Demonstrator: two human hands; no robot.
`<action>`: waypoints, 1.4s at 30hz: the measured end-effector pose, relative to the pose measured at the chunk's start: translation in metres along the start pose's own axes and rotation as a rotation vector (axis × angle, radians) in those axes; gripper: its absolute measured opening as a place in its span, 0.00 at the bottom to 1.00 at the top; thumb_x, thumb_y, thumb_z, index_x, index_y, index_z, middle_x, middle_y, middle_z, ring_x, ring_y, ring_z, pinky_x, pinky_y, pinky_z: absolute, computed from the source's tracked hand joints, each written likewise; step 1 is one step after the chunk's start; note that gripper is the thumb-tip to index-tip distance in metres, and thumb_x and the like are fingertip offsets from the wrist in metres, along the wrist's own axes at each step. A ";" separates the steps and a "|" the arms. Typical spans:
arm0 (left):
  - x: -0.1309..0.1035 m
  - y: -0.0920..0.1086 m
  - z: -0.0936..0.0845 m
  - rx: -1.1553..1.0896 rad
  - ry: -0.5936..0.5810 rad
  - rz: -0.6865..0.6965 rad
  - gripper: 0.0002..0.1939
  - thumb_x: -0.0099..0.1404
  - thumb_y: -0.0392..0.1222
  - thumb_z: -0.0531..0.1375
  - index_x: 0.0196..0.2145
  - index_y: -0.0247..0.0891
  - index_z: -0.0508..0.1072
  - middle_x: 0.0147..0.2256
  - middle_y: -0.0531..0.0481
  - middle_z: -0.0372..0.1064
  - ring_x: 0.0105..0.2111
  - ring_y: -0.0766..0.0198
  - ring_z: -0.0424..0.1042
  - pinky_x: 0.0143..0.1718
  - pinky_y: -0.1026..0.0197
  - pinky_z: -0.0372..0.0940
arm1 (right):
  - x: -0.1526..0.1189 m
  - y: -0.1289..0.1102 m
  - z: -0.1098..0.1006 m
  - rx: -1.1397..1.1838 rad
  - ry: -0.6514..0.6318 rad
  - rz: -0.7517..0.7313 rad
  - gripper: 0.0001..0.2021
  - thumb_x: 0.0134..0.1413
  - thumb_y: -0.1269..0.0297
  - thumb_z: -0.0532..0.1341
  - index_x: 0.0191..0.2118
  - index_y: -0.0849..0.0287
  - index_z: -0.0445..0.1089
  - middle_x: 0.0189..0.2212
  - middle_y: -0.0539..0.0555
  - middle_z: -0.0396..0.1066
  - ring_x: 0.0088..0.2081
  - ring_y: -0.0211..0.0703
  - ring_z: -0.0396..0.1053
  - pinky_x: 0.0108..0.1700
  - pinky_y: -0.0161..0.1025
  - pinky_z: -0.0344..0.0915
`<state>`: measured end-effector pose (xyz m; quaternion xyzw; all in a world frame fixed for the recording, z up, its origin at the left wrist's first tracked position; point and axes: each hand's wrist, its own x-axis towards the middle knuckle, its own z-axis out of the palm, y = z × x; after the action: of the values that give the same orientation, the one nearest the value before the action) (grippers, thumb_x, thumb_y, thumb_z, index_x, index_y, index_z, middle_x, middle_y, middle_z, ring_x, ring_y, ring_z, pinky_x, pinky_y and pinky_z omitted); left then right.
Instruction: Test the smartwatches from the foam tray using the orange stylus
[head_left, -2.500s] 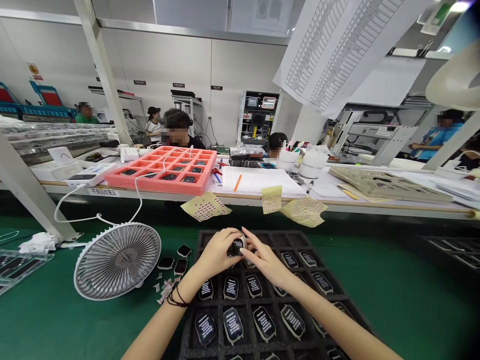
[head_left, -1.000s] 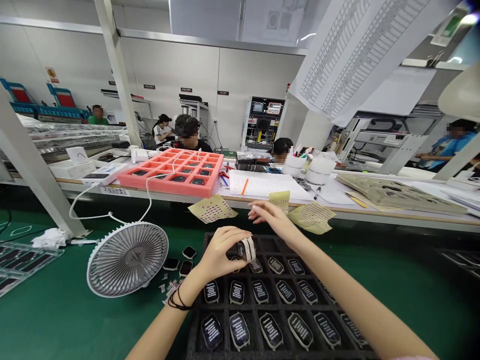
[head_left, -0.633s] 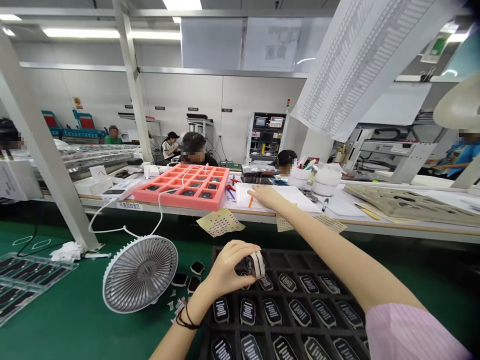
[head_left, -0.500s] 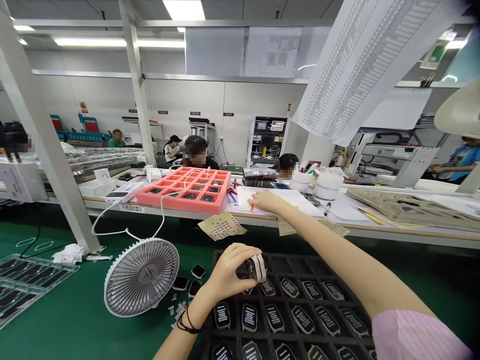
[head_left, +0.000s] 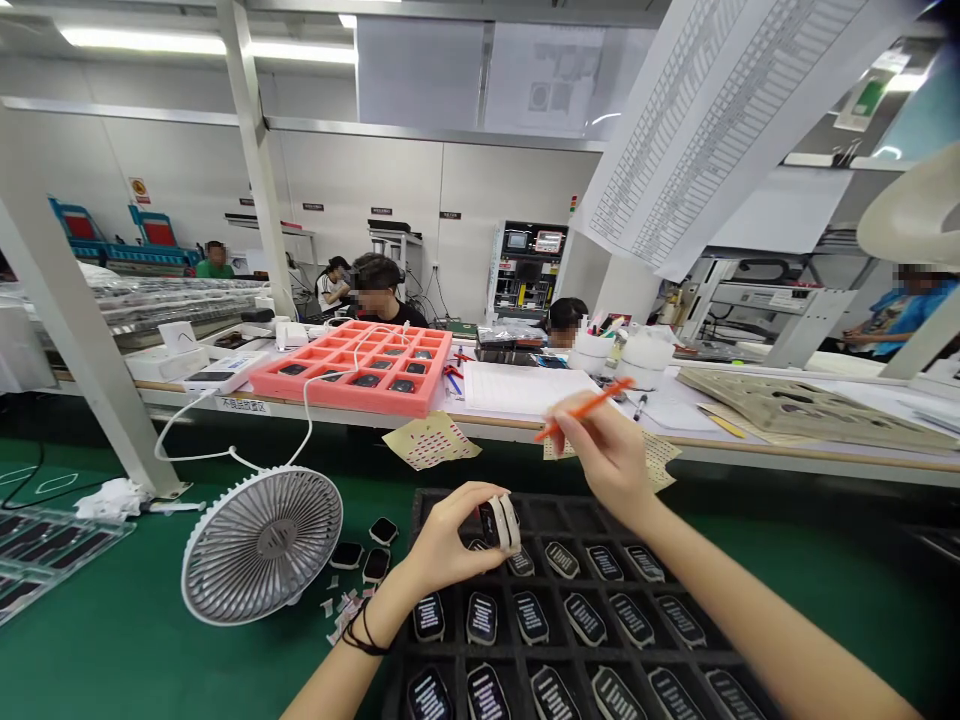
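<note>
My left hand (head_left: 459, 538) is closed around two smartwatch bodies (head_left: 501, 524) pressed together, held above the far left part of a black foam tray (head_left: 555, 512). Pinched in my right hand (head_left: 606, 450) is a slim orange stick-like tool (head_left: 592, 405), slightly blurred, in front of the shelf edge. In the tray's compartments lie several watches (head_left: 531, 616) whose screens show lines of white text. A few more watches (head_left: 346, 556) lie on the green mat between the fan and the tray.
A grey fan (head_left: 262, 545) stands left of the tray, its white cable running up to the shelf. On the shelf are a pink foam tray (head_left: 341, 395) with watches, a paper sheet (head_left: 517, 388) and white tubs (head_left: 645, 350). Sticker sheets (head_left: 431, 441) hang from its edge. Co-workers sit beyond.
My right hand has lifted the orange tool off the shelf and drawn it back toward the tray. My left hand still grips the two watch bodies. The view has shifted slightly.
</note>
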<state>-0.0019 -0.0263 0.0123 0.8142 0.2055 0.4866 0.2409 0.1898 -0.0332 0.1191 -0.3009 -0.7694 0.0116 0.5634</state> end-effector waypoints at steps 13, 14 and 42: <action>-0.010 0.050 0.013 -0.259 -0.053 -0.209 0.28 0.45 0.34 0.69 0.46 0.39 0.70 0.41 0.46 0.69 0.39 0.58 0.70 0.40 0.60 0.66 | -0.084 -0.060 -0.012 0.189 0.011 0.162 0.08 0.62 0.70 0.49 0.39 0.56 0.64 0.27 0.51 0.69 0.25 0.37 0.69 0.27 0.35 0.67; -0.010 0.051 0.013 -0.260 -0.053 -0.213 0.28 0.44 0.34 0.69 0.46 0.39 0.70 0.41 0.46 0.69 0.39 0.58 0.70 0.40 0.60 0.67 | -0.085 -0.059 -0.012 0.156 0.000 0.180 0.07 0.61 0.70 0.50 0.38 0.56 0.64 0.28 0.51 0.69 0.25 0.37 0.69 0.27 0.35 0.67; -0.011 0.042 0.015 -0.257 0.020 -0.073 0.27 0.44 0.36 0.69 0.44 0.39 0.71 0.40 0.44 0.71 0.40 0.54 0.70 0.40 0.56 0.67 | -0.078 -0.054 -0.009 -0.013 -0.116 0.153 0.06 0.59 0.70 0.51 0.36 0.55 0.64 0.25 0.50 0.68 0.21 0.37 0.66 0.23 0.34 0.64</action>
<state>0.0114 -0.0692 0.0236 0.7639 0.1732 0.5077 0.3587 0.1874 -0.1176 0.0748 -0.3612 -0.7756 0.0671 0.5134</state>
